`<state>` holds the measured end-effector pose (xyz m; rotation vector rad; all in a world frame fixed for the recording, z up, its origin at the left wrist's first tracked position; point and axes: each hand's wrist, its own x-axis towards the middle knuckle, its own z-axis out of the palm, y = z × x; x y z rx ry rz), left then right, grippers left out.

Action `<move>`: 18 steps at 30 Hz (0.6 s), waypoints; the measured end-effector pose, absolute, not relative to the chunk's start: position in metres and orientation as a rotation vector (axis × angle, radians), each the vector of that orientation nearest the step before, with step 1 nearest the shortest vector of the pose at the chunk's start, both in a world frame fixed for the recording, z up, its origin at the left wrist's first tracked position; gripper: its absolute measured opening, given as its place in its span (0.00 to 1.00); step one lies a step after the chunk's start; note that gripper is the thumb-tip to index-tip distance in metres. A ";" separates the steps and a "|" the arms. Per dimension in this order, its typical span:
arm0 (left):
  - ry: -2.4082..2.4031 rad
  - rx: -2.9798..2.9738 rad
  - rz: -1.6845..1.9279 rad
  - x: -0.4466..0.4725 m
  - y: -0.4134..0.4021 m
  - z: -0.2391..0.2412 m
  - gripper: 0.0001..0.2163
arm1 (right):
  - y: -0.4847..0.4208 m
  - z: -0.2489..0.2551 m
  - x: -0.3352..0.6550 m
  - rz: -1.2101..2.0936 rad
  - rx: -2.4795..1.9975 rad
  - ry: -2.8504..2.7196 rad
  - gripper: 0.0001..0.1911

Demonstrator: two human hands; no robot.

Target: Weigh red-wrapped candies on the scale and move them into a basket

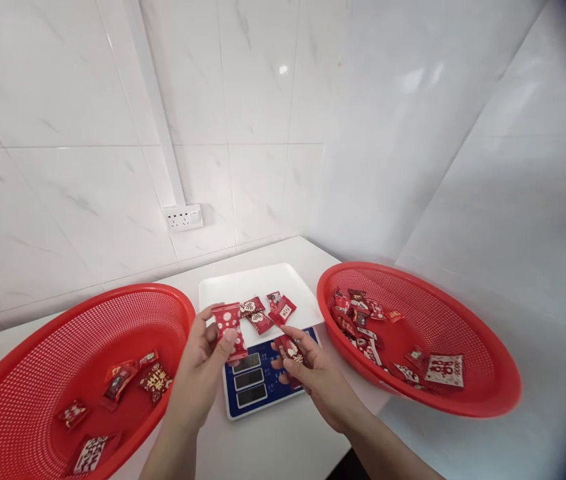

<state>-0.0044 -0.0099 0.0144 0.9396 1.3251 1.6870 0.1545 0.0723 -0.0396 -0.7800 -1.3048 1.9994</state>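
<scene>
A white kitchen scale (243, 283) with a blue display panel (253, 387) sits between two red mesh baskets. Several red wrapped candies (263, 313) lie on its white platform. My left hand (203, 363) pinches a red candy packet with white dots (230, 327) just above the scale's front edge. My right hand (313, 370) curls its fingers round another red candy (289, 348) over the display panel.
The left red basket (23, 373) holds several candies. The right red basket (463, 313) holds a larger heap along its left side. White tiled walls stand close behind and to the right, with a wall socket (183, 218). The white counter's edge runs near my arms.
</scene>
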 end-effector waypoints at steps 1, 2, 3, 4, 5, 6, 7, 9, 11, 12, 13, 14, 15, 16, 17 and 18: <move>1.341 0.938 1.721 -0.008 -0.011 0.015 0.19 | 0.073 -0.040 0.155 2.006 -0.770 -1.286 0.29; 1.366 0.947 1.740 -0.011 -0.011 0.016 0.18 | 0.073 -0.041 0.155 2.018 -0.755 -1.276 0.31; 1.398 0.961 1.751 -0.013 -0.012 0.015 0.17 | 0.073 -0.041 0.156 2.030 -0.740 -1.276 0.33; 1.433 0.974 1.754 -0.015 -0.012 0.015 0.16 | 0.073 -0.040 0.157 2.039 -0.733 -1.284 0.34; 1.466 0.983 1.755 -0.016 -0.013 0.014 0.15 | 0.073 -0.039 0.159 2.041 -0.734 -1.300 0.34; 1.494 0.982 1.756 -0.017 -0.013 0.012 0.15 | 0.073 -0.038 0.163 2.030 -0.741 -1.325 0.33; 1.516 0.971 1.757 -0.018 -0.012 0.010 0.15 | 0.073 -0.036 0.167 2.004 -0.750 -1.362 0.31; 1.539 0.935 1.754 -0.021 -0.011 0.005 0.16 | 0.078 -0.030 0.181 1.902 -0.777 -1.470 0.27; 1.537 0.896 1.759 -0.025 -0.008 -0.001 0.16 | 0.088 -0.020 0.201 1.730 -0.831 -1.593 0.24; 1.529 0.880 1.771 -0.027 -0.007 -0.004 0.16 | 0.096 -0.014 0.213 1.620 -0.876 -1.652 0.22; 1.514 0.867 1.782 -0.029 -0.005 -0.007 0.16 | 0.105 -0.008 0.226 1.500 -0.939 -1.709 0.22; 1.499 0.855 1.791 -0.030 -0.004 -0.009 0.16 | 0.116 -0.002 0.240 1.379 -1.006 -1.781 0.22; 1.486 0.849 1.794 -0.031 -0.003 -0.011 0.16 | 0.128 0.004 0.254 1.241 -1.083 -1.848 0.21; 1.484 0.848 1.790 -0.031 -0.002 -0.012 0.16 | 0.140 0.008 0.269 1.081 -1.135 -1.938 0.22; 1.502 0.850 1.787 -0.030 -0.001 -0.013 0.16 | 0.153 0.011 0.283 0.942 -1.165 -2.064 0.24; 1.534 0.853 1.788 -0.028 -0.001 -0.012 0.15 | 0.165 0.012 0.297 0.872 -1.228 -2.195 0.27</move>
